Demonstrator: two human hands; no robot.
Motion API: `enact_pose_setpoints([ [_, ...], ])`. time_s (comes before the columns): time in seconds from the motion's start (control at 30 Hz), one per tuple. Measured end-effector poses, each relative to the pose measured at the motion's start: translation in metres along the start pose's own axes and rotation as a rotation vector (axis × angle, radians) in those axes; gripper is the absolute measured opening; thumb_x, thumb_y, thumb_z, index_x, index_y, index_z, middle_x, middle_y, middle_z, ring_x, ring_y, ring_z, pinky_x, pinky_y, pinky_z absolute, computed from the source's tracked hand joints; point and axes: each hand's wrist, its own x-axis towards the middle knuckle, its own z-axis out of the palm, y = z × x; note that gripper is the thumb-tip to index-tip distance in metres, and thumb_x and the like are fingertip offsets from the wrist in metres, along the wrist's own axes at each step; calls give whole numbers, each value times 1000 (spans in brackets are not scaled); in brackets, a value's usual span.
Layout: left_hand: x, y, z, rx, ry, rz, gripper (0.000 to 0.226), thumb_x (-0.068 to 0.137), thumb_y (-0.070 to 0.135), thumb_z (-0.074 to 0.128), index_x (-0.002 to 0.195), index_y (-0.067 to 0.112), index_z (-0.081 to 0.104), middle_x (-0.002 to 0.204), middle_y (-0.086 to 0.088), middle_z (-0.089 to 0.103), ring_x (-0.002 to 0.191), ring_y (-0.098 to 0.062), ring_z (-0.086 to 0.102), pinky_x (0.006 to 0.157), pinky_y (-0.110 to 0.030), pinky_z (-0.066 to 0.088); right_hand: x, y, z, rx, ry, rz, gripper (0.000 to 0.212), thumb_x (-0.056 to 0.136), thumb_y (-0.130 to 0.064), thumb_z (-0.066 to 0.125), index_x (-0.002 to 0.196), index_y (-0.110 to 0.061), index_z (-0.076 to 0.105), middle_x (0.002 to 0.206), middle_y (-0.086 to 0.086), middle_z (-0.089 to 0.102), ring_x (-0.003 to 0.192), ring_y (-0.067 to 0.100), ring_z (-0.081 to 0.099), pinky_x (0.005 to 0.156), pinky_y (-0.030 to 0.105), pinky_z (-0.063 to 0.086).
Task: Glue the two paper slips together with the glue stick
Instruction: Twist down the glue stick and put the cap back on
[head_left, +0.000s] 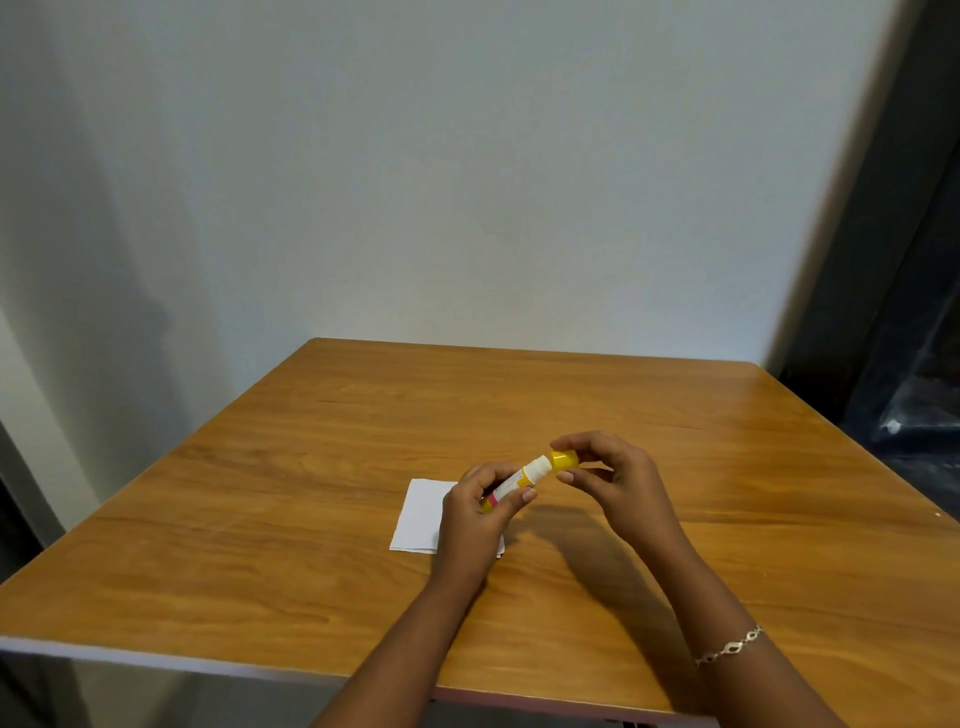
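Observation:
My left hand (475, 512) grips the body of a glue stick (524, 475), white with a yellow and pink label, tilted up to the right above the table. My right hand (608, 475) pinches its yellow cap (565, 460) between thumb and fingers, right at the stick's white upper end. White paper (420, 514) lies flat on the table under and left of my left hand, which hides part of it. Whether it is one slip or two stacked I cannot tell.
The wooden table (311, 545) stands against a white wall (467, 182). Its near edge runs along the bottom of the view. A dark area (914, 364) lies beyond the table's right side. A bracelet (730, 647) is on my right wrist.

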Motion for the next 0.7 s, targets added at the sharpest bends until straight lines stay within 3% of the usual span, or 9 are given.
enact_pose_setpoints([
  [0.2,1,-2,-1,-18,-7,-9,23,77,15,69,92,31,63,95,2,66,90,-9,59,72,-17,49,3,-5,-2,-74,-64,-84,28,73,5,67,95,-13,69,92,-13,61,87,0,59,73,12,51],
  [0.3,1,-2,0,-18,-13,-20,23,77,15,69,93,30,63,98,1,65,92,-9,58,75,-20,49,5,-10,-5,-120,-117,-102,27,74,4,67,95,-11,69,91,-12,61,88,7,60,74,17,52],
  [0.43,1,-1,0,-22,-29,-28,23,77,14,69,93,29,64,99,2,65,92,-5,58,75,-16,49,9,-14,-10,-179,-194,-139,26,75,3,67,97,-12,70,92,-13,60,84,-1,61,71,9,48],
  [0.53,0,-2,0,-26,-37,-21,21,77,12,68,96,21,66,101,-2,66,96,-12,59,78,-21,50,10,-16,-7,-246,-253,-163,26,77,4,64,97,-11,70,94,-9,61,84,1,60,73,13,50],
  [0.7,0,-3,0,-21,-31,-18,22,78,13,67,97,25,65,97,5,66,95,-15,60,79,-33,54,13,-20,-3,-334,-260,-176,24,78,0,64,99,-10,70,96,1,64,85,11,60,74,21,51],
])
